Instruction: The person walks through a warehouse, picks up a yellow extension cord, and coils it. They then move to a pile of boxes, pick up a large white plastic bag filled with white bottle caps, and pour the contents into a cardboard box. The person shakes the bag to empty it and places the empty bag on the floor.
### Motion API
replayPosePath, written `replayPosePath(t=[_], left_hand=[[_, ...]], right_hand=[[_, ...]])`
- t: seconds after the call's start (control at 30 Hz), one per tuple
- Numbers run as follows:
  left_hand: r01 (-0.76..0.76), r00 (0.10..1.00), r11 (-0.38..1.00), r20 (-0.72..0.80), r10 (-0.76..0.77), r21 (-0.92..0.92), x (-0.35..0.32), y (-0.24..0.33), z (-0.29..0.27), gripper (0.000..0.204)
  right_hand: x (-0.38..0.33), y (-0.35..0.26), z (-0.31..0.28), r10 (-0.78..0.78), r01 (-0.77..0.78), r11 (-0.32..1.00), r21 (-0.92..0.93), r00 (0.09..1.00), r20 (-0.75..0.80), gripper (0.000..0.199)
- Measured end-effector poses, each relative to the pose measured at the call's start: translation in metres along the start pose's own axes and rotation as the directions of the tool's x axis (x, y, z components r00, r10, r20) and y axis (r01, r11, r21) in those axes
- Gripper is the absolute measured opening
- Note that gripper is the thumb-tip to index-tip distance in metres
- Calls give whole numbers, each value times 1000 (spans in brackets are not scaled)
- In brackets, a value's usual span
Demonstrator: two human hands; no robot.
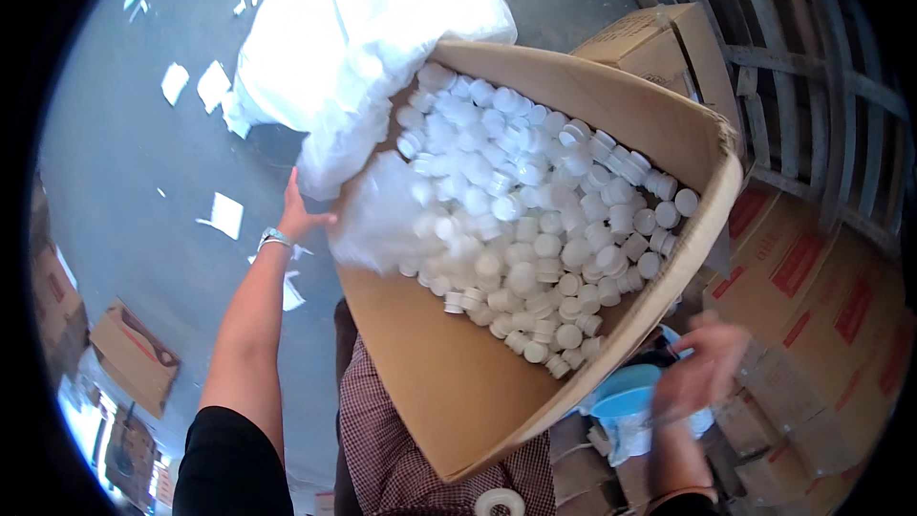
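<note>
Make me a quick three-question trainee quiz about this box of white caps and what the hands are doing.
1. True or false: the cardboard box is tilted, and the white caps lie heaped inside it.
2. Which hand touches the box's edge by the clear plastic liner? A) left hand B) right hand C) neither
3. Fill in: the blurred right hand is beside a ____ coloured bowl.

Key: 1 true; 2 A; 3 blue.
</note>
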State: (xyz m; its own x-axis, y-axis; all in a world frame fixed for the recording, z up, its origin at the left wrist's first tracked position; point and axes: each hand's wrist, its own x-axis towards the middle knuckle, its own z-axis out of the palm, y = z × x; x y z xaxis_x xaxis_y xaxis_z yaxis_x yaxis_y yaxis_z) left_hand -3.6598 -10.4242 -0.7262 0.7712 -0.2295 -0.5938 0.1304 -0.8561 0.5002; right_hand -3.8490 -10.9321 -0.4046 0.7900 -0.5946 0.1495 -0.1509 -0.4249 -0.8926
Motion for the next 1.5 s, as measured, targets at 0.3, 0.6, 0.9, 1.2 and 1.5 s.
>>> replayPosePath(t=[0.3,0.6,0.9,1.2,1.5], left_hand=[[289,917,-248,342,-207,-925,29,12,63,56],[40,936,629,-191,-295,-776,34,-6,68,44],[-267,827,784,-551,-113,-560,62,21,82,49],[-191,902,793,-422,-90,-578,42,1,97,53],[147,974,814,-61,-219,-562,-50,-98,117,59]], right_hand=[[315,145,145,323,67,901,-429,559,764,39],[268,287,323,237,237,893,-383,477,847,59],[242,281,345,-48,653,679,-336,496,867,57],[223,207,356,77,496,817,-294,411,908,28],[216,138,318,193,225,948,-227,165,967,22]])
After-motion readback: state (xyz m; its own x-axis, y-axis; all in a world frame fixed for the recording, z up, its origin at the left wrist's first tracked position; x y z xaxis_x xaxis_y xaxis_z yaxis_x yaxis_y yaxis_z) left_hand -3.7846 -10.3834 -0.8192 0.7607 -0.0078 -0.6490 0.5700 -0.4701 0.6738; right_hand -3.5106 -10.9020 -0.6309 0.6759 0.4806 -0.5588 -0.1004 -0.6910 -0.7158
